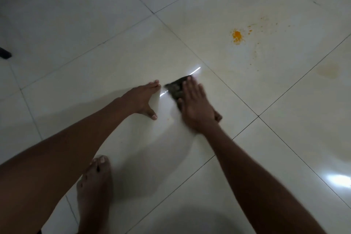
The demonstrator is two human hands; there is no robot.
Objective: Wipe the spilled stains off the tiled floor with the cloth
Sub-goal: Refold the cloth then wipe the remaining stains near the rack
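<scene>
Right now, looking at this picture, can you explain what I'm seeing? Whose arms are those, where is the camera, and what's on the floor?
There is no machine here: a person works with bare hands, and the single camera sits on their head, looking down. That is why both arms reach in from the bottom edge.

The left hand rests flat on the tiled floor, fingers straight, holding nothing. The right hand presses flat on a dark cloth; it looks blurred.

Further off to the right lies an orange stain with small specks around it, and a faint brownish patch beyond. A bare foot shows at the bottom.
</scene>
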